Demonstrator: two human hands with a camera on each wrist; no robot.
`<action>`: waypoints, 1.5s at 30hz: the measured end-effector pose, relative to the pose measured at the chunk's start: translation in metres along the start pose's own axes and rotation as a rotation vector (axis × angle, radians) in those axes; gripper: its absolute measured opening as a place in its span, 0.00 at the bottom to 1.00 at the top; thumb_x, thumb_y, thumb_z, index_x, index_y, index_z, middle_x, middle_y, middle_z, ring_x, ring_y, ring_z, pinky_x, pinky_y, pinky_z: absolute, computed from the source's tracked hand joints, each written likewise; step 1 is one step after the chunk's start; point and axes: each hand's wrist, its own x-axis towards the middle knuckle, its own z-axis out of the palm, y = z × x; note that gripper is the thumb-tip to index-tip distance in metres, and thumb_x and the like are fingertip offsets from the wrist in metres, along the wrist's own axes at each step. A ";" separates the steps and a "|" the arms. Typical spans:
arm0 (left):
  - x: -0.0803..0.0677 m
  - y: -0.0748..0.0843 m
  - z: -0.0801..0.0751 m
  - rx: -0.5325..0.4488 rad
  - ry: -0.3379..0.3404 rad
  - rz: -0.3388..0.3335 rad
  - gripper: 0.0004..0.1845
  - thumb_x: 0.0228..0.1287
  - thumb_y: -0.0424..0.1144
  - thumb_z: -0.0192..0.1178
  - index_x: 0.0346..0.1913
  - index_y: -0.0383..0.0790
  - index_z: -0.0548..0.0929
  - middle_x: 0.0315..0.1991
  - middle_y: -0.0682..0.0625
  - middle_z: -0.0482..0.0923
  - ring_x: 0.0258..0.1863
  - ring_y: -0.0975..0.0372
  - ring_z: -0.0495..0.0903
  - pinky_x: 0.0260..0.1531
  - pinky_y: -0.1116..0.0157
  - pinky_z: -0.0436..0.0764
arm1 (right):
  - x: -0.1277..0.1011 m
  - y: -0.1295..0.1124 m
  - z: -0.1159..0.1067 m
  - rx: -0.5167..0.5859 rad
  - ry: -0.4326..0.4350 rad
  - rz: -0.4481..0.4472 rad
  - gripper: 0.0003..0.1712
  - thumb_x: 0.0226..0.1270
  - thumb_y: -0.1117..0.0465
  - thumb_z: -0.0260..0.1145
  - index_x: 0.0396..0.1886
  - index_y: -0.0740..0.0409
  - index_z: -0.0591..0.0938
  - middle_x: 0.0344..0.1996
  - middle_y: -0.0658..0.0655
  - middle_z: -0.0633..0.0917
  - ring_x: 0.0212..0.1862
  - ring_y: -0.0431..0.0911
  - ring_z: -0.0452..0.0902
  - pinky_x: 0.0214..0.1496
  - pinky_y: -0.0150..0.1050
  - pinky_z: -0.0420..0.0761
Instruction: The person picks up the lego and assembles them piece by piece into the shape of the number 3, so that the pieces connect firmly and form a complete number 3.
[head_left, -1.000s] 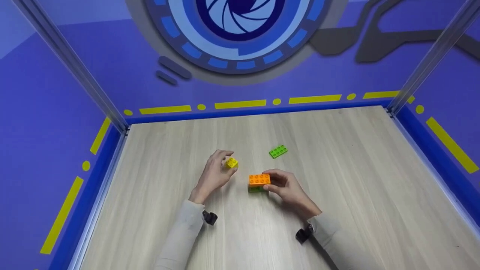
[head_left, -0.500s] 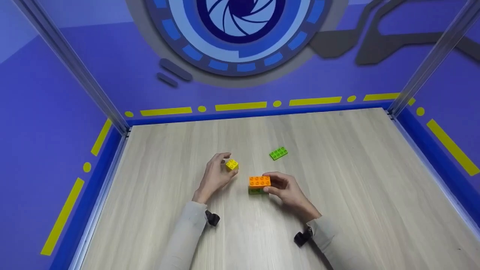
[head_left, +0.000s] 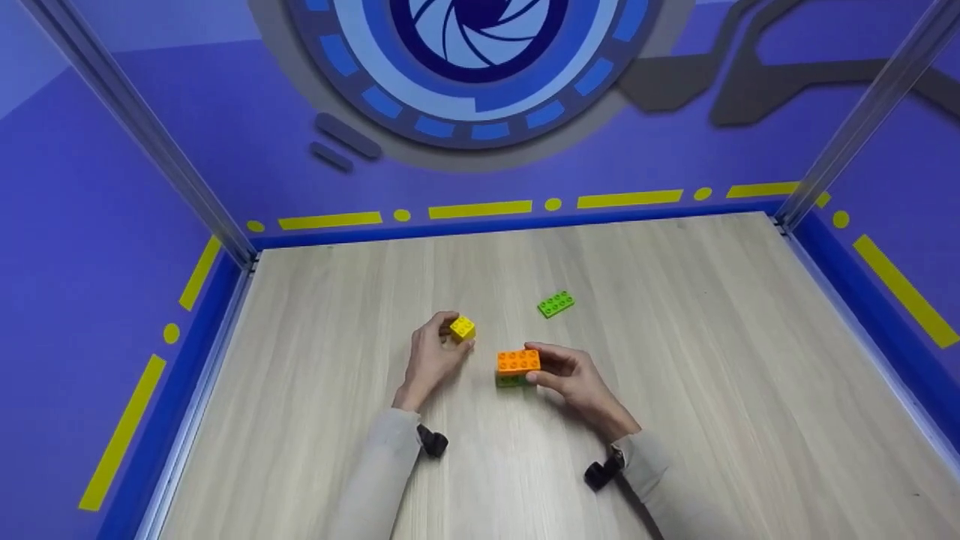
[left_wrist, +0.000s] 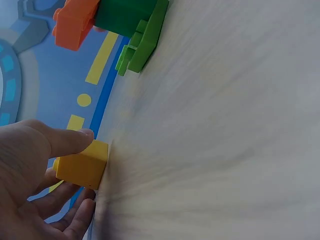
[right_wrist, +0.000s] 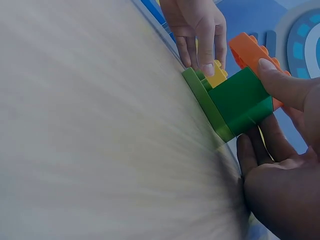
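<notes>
The left hand (head_left: 431,352) is pinching the small yellow brick (head_left: 462,328) on the table (head_left: 675,390), thumb and fingers clamped on its sides, at ten o'clock from the orange-topped stack (head_left: 517,366) the right hand (head_left: 570,379) is gripping; keep the pinch square while lifting.

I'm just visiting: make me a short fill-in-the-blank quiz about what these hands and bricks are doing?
1. The left hand pinches a small ____ brick.
2. The right hand holds a stack whose top brick is ____.
3. The flat green plate lying apart on the table is touched by ____ hand.

Missing words: yellow; orange; neither
</notes>
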 end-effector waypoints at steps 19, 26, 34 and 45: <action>-0.007 0.004 -0.018 -0.111 -0.015 0.017 0.25 0.68 0.33 0.75 0.66 0.37 0.83 0.59 0.42 0.86 0.56 0.52 0.87 0.59 0.56 0.87 | 0.001 0.002 -0.001 0.011 -0.029 -0.026 0.36 0.71 0.65 0.74 0.75 0.72 0.73 0.70 0.68 0.80 0.66 0.41 0.81 0.70 0.33 0.80; -0.010 0.009 -0.025 -0.110 -0.073 0.030 0.24 0.71 0.32 0.71 0.68 0.39 0.82 0.61 0.43 0.85 0.58 0.52 0.86 0.60 0.58 0.87 | -0.001 0.004 -0.002 0.034 -0.011 -0.025 0.35 0.71 0.65 0.75 0.75 0.70 0.74 0.71 0.68 0.79 0.68 0.43 0.80 0.72 0.34 0.78; -0.015 0.020 -0.030 -0.160 -0.091 0.056 0.24 0.72 0.28 0.69 0.68 0.39 0.82 0.65 0.42 0.83 0.65 0.49 0.84 0.64 0.61 0.84 | -0.003 0.007 -0.003 0.056 -0.016 -0.033 0.34 0.73 0.66 0.73 0.74 0.72 0.74 0.70 0.66 0.80 0.66 0.43 0.81 0.70 0.33 0.80; -0.020 0.040 -0.037 -0.214 -0.126 0.138 0.24 0.75 0.29 0.66 0.71 0.37 0.80 0.66 0.40 0.81 0.67 0.47 0.81 0.67 0.61 0.82 | -0.002 0.006 -0.005 0.052 -0.020 -0.026 0.34 0.73 0.65 0.73 0.74 0.72 0.74 0.71 0.69 0.78 0.67 0.43 0.81 0.70 0.33 0.80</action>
